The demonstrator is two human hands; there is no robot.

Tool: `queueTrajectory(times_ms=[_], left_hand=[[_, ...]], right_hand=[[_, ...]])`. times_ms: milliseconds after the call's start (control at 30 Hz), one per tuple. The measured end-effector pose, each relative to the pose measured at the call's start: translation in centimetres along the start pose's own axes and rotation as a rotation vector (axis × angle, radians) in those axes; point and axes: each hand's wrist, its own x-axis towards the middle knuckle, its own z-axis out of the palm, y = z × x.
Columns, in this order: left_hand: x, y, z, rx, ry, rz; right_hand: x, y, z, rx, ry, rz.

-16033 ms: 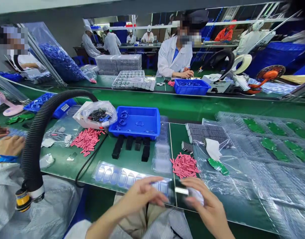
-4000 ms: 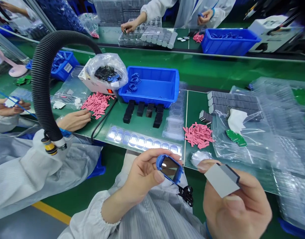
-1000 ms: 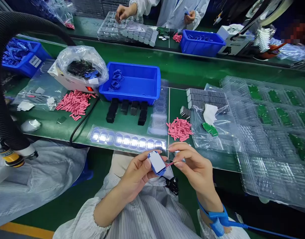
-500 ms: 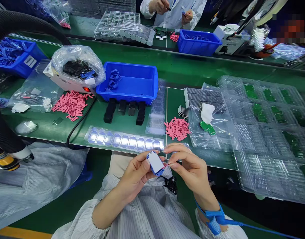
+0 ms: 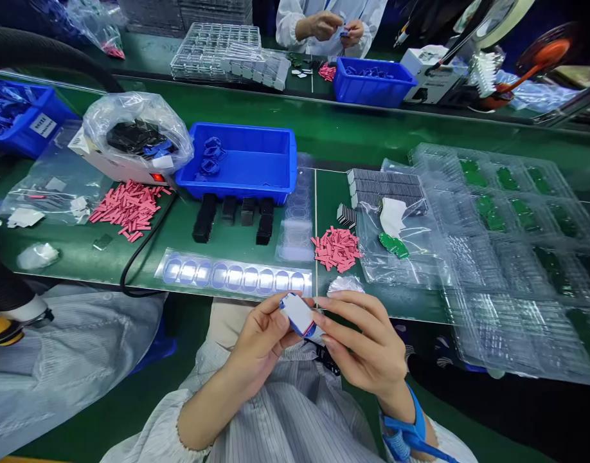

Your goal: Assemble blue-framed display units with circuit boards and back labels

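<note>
My left hand (image 5: 259, 341) is closed around the edge of a small blue plastic casing (image 5: 310, 332), held tilted above my lap at the bench's front edge. A white rectangular block (image 5: 297, 312) lies in the casing, face up. Along the block's lower right edge runs a thin red strip or wire (image 5: 308, 328); which of the two, I cannot tell. My right hand (image 5: 365, 337) has its fingertips against the casing's right side, by the red line. Its index finger partly covers that corner, and a blue wrist strap (image 5: 405, 421) circles the wrist.
Beyond my hands lie a strip of clear oval stickers (image 5: 234, 275), a pile of pink strips (image 5: 337, 249) and a blue bin (image 5: 237, 190). Clear trays with green boards (image 5: 488, 212) stack on the right. A black hose (image 5: 49, 54) arches at left. Across the bench, a co-worker's hands (image 5: 326, 26) work.
My right hand has moved in from holding the red line out beside the casing to touching the casing's edge. The red line now lies along the white block. The view has shifted slightly.
</note>
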Motion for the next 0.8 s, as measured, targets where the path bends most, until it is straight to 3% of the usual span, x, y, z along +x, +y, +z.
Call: queueTrajectory(times_ms=[133, 300, 600, 800], left_hand=[[0.3, -0.1, 0.4, 0.006, 0.012, 0.024], [0.8, -0.2, 1.2, 0.082, 0.006, 0.071], [1.2, -0.6, 2.4, 0.219, 0.181, 0.183], [1.4, -0.7, 3.1, 0.272, 0.203, 0.241]], right_hand=[[-0.2, -0.4, 0.5, 0.061, 0.060, 0.125], [-0.3, -1.0, 1.4, 0.166, 0.238, 0.365], [1.2, -1.3, 1.9, 0.303, 0.377, 0.462], [1.5, -1.1, 2.1, 0.323, 0.433, 0.435]])
